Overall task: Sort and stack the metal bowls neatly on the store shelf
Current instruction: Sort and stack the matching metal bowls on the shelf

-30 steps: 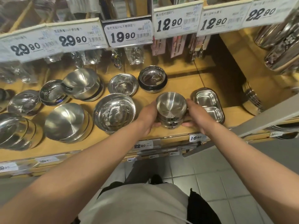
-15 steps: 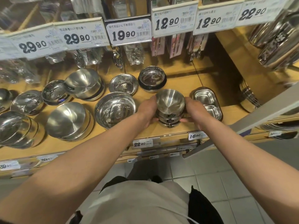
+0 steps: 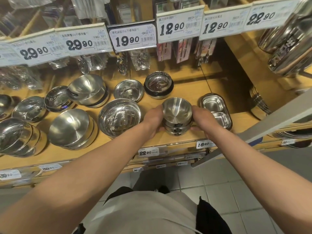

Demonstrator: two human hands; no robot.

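Obs: small stack of nested bowls [image 3: 177, 115] sits near the front edge of the wooden shelf [image 3: 189, 86], at about 1 o'clock from the shelf centre. At least three rims show, each with a dark label facing the viewer. Top bowl looks seated level; lower ones slightly offset toward 6 o'clock.

Hands: left hand [image 3: 152, 119] cups the stack at its 9 o'clock side, right hand [image 3: 201, 118] at its 3 o'clock side. Both are curled narrow around the bowl walls, holding the stack between them. Fingertips on the far side are hidden, so depth of wrap cannot be told.

Neighbours: large shallow bowl [image 3: 119, 116] just beside the left hand at 9 o'clock; two-compartment tray [image 3: 216, 112] just beside the right hand at 3 o'clock; black-ringed bowl [image 3: 158, 85] at 12 o'clock, apart from the stack.

Step, as judged: squaring and placing the stack.

Method notes:
- keep pressure even from both sides so the nested bowls centre on one axis
- turn labels to face 6 o'clock
- set down flat, not on the edge strip
- knuckles are close to both neighbours; release straight outward and up to avoid nudging them
- polished steel likely slips; ease grip slowly
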